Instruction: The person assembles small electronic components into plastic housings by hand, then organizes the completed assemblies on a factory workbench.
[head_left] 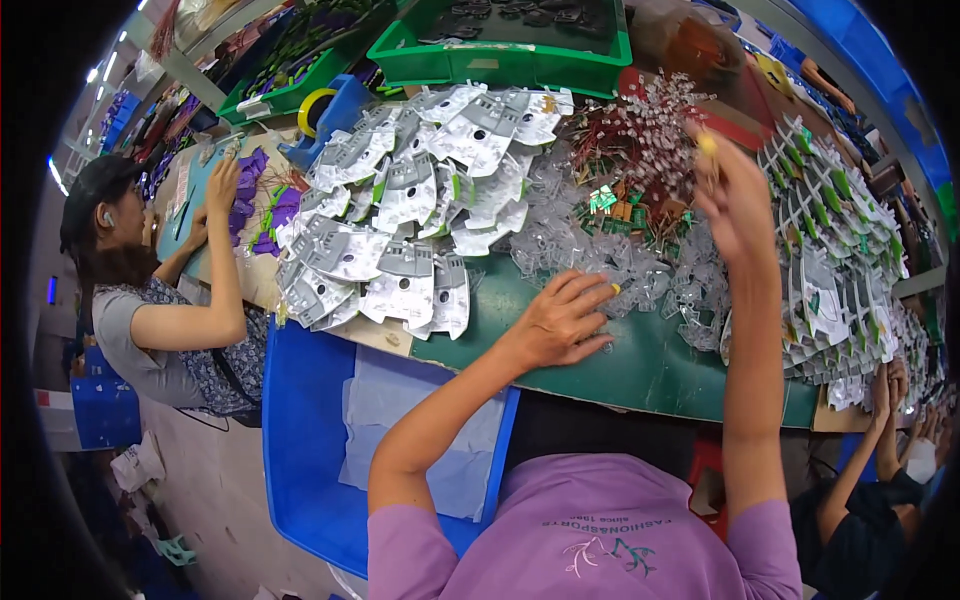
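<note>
My left hand [562, 322] rests on the green tabletop [640, 372], its fingers bent and apart with nothing visible between them. A yellow cover shows on one of its fingertips, beside a heap of clear plastic pieces [632, 275]. My right hand [738, 195] is raised at the right of the heap, smeared by motion, with yellow at a fingertip. Whether it holds anything I cannot make out. Nearest to it is a bundle of red wires with small clear tips [668, 125]. Small green circuit boards [630, 212] lie among the wires.
Overlapping grey-and-white shell-shaped parts [405, 195] are piled left; more stacked parts [830, 270] stand right. A green tray [500, 65] of dark pieces sits behind. A blue bin [310, 450] is below the table's left edge. A co-worker [170, 290] handles purple parts [245, 190] at left.
</note>
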